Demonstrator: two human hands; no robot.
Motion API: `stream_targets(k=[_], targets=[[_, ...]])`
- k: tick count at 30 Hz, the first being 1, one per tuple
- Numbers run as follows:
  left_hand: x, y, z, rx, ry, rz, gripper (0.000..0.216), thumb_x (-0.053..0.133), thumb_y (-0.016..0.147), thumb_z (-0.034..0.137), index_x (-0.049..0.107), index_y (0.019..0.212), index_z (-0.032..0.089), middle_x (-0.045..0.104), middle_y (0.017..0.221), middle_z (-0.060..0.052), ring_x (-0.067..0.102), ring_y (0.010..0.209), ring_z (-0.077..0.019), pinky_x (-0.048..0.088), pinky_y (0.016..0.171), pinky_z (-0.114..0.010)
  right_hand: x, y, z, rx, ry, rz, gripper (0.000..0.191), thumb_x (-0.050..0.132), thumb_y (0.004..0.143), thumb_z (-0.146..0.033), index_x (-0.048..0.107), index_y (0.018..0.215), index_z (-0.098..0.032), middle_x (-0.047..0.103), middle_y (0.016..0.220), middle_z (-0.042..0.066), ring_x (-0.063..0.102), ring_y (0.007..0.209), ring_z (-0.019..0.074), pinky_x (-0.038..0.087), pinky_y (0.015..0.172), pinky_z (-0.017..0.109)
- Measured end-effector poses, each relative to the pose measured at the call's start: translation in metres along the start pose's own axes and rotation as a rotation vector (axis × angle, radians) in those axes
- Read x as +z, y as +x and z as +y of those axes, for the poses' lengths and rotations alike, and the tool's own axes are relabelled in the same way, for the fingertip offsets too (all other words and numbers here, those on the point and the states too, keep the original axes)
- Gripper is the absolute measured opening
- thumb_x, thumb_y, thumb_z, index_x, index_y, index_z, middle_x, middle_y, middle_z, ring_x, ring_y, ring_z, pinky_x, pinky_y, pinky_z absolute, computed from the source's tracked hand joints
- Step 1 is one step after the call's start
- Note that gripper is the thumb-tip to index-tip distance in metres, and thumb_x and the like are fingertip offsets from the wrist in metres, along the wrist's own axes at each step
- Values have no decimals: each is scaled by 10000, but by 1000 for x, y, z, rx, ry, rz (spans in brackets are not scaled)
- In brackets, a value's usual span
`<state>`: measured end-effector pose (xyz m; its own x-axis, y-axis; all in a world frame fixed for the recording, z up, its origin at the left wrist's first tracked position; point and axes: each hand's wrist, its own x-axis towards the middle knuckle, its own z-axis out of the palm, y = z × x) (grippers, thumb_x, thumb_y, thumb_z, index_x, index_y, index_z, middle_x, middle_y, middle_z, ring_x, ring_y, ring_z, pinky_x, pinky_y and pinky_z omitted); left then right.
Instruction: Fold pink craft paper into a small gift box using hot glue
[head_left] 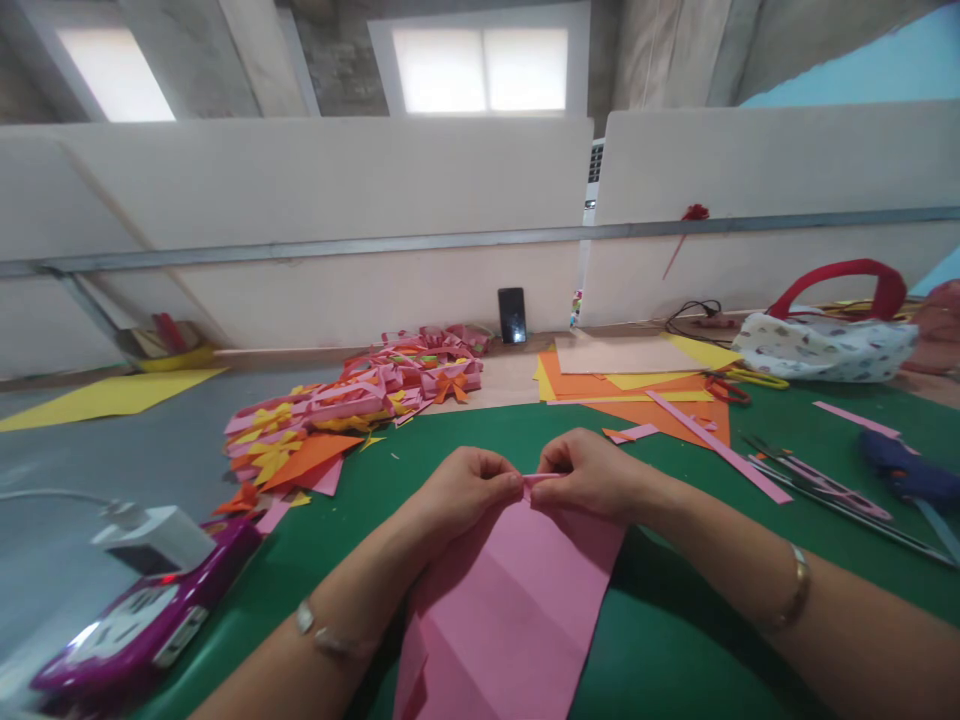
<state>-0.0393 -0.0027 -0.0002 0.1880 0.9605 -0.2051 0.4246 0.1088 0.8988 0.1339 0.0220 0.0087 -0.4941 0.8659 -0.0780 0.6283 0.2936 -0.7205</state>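
A large pink sheet point(517, 600), paper or thin foam, slopes from my fingers down toward the front of the green mat point(667, 620). Its far edge is pinched between the thumb and fingers of my left hand point(476, 480). Close beside it, my right hand point(585, 475) pinches the same edge, which looks folded or rolled over between the two hands. Both hands are closed, their fingertips a little apart. The parts of the edge under my fingers are hidden.
To the left lie a heap of pink, orange and yellow cut pieces point(352, 390) and a purple power strip point(165, 600). Coloured sheets point(630, 370), pink-handled scissors point(832, 485), a blue glue gun point(911, 470) and a fabric basket point(825, 345) lie right. A phone point(512, 315) leans behind.
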Motion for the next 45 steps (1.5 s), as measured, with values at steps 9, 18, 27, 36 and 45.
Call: stream_targets(k=[9, 18, 27, 36, 45], targets=[[-1, -5, 9, 54, 69, -6, 217, 580, 634, 335, 632, 604, 126, 525, 544, 28, 401, 516, -90, 286, 501, -224, -1, 1, -2, -17, 54, -87, 250, 513, 737, -321, 627, 617, -134, 444, 506, -43, 315, 473, 63, 211, 415, 205], [0, -2, 2, -1, -64, -20, 170, 603, 624, 297, 621, 625, 129, 532, 527, 31, 410, 493, -79, 289, 485, -213, 1, 4, -3, -119, -98, 60, 203, 538, 697, -259, 613, 559, -130, 434, 482, -43, 375, 501, 72, 243, 447, 204], [-9, -11, 11, -70, -118, -142, 298, 613, 651, 387, 468, 529, 157, 408, 459, 58, 309, 409, -53, 192, 410, -210, -12, -4, -7, -177, 10, -113, 211, 514, 711, -188, 704, 778, -126, 602, 626, -3, 455, 563, 90, 327, 507, 194], [-7, -3, 7, 21, -18, 22, 152, 626, 611, 298, 592, 620, 150, 526, 532, 48, 429, 497, -77, 302, 482, -200, -13, 0, -1, -141, 9, -100, 191, 520, 713, -213, 690, 736, -129, 577, 586, -12, 432, 532, 80, 289, 465, 185], [3, -9, 10, 5, -306, -15, 88, 641, 582, 188, 580, 563, 127, 515, 494, 43, 415, 474, -55, 297, 484, -191, -4, 0, -3, -195, 52, -122, 182, 508, 729, -243, 587, 610, -131, 450, 531, -46, 369, 518, 70, 271, 470, 191]])
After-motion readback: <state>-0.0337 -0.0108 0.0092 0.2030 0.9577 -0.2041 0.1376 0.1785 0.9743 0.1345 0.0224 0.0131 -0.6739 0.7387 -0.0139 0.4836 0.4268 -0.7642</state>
